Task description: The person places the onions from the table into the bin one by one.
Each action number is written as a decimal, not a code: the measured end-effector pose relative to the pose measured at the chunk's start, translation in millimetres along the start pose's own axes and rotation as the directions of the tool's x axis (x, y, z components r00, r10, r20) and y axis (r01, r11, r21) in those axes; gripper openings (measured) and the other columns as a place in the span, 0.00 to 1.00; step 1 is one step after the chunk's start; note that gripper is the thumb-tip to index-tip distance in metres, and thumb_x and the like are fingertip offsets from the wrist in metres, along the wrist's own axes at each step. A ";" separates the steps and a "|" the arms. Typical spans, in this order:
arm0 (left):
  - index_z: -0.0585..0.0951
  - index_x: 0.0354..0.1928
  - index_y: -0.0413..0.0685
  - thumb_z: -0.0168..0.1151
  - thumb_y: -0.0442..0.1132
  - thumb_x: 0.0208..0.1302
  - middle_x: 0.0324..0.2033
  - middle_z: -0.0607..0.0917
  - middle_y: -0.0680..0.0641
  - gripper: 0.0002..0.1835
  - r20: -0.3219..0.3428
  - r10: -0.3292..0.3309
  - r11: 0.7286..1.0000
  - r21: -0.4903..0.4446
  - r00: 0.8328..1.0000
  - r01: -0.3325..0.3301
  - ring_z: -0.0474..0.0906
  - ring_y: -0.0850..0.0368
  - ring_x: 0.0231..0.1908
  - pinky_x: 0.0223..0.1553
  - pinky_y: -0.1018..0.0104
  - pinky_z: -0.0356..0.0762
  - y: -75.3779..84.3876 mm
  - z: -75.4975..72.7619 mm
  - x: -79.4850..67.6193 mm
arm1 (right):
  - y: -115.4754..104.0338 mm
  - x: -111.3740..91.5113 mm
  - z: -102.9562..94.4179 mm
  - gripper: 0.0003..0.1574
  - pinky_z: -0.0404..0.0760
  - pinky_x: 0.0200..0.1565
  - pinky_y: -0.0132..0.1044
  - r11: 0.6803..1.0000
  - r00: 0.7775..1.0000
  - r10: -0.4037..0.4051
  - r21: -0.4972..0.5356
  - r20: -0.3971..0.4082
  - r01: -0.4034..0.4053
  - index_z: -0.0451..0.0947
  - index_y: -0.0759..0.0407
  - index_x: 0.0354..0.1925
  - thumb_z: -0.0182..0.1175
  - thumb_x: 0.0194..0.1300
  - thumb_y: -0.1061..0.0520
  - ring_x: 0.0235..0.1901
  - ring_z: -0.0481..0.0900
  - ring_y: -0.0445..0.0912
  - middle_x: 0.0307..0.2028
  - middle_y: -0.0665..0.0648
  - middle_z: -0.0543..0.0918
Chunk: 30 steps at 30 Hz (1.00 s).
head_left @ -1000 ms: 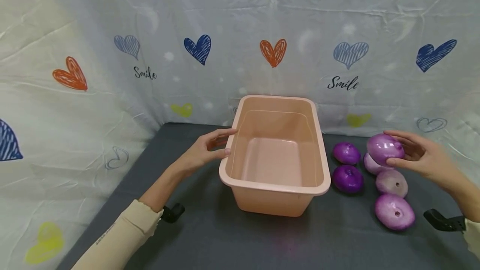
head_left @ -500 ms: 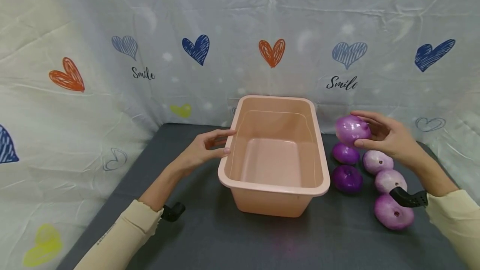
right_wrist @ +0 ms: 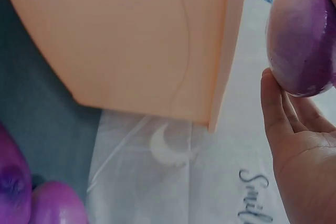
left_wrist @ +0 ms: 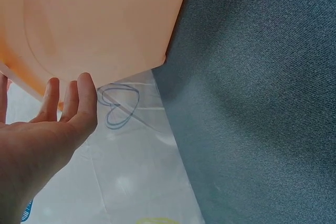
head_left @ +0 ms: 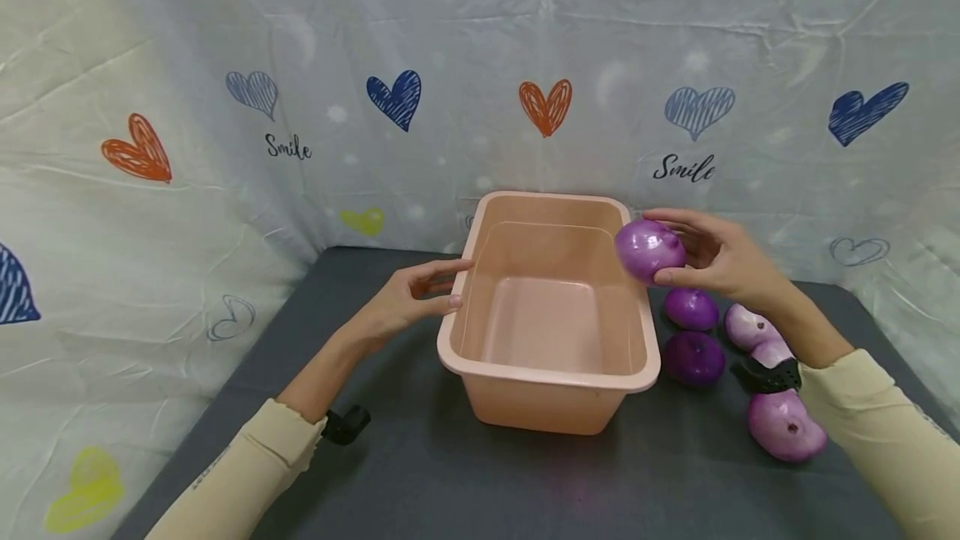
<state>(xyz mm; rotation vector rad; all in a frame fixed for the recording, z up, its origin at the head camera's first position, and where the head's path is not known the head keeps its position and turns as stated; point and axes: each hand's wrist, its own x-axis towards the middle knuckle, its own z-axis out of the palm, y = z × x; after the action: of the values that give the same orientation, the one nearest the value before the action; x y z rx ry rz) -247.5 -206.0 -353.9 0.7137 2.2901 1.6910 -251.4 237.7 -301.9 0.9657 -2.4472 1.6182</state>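
My right hand (head_left: 720, 261) holds a glossy purple onion (head_left: 649, 250) between thumb and fingers, above the right rim of a peach plastic basin (head_left: 547, 377). In the right wrist view, this onion (right_wrist: 299, 38) rests against the fingertips, partly cut off by the frame edge. My left hand (head_left: 408, 298) touches the basin's left rim with its fingers and thumb, the fingers fairly straight. The left wrist view has the left hand (left_wrist: 47, 135) beside the basin's outer wall (left_wrist: 105, 30). Inside the basin, the bare bottom shows.
Right of the basin, two darker onions lie on the dark cloth, the nearer onion (head_left: 694, 358) in front of the other (head_left: 691, 308). Several paler onions, including a front one (head_left: 783, 427), lie further right, partly hidden by the right wrist strap (head_left: 768, 375). Behind hangs a heart-printed curtain (head_left: 450, 157).
My right hand has carried the onion leftward and slightly up, from above the pale onions to the basin's right rim. The left hand and basin have stayed in place.
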 end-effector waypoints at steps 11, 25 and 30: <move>0.71 0.74 0.57 0.68 0.43 0.70 0.72 0.68 0.50 0.32 0.000 -0.028 1.000 0.002 1.000 0.028 0.65 0.44 0.69 0.65 0.41 0.66 0.0 1.4 0.7 | -4.3 24.1 19.6 0.47 0.80 0.54 0.42 0.992 0.989 -0.093 0.100 0.119 0.081 0.70 0.61 0.72 0.73 0.56 0.74 0.61 0.76 0.53 0.68 0.64 0.71; 0.71 0.74 0.56 0.68 0.42 0.70 0.72 0.68 0.50 0.32 0.000 -0.014 1.000 -0.011 1.000 0.014 0.65 0.42 0.70 0.65 0.40 0.66 2.9 1.9 0.4 | -0.2 22.5 20.1 0.29 0.83 0.50 0.44 0.992 0.993 -0.096 0.095 0.071 0.089 0.75 0.72 0.61 0.68 0.63 0.73 0.54 0.82 0.58 0.55 0.65 0.82; 0.71 0.74 0.57 0.68 0.43 0.70 0.72 0.68 0.51 0.32 -0.005 -0.016 1.000 -0.003 1.000 0.016 0.65 0.44 0.69 0.65 0.40 0.66 2.4 1.4 -1.3 | 4.6 11.1 9.9 0.24 0.85 0.47 0.43 0.990 0.995 -0.091 0.109 0.034 0.086 0.77 0.73 0.58 0.66 0.63 0.75 0.51 0.84 0.57 0.52 0.67 0.82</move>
<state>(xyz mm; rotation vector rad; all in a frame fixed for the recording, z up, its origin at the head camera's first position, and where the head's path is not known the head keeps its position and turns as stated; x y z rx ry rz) -245.0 -204.8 -352.2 0.6890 2.2906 1.6903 -259.9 225.2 -306.0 1.1134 -2.3252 1.7332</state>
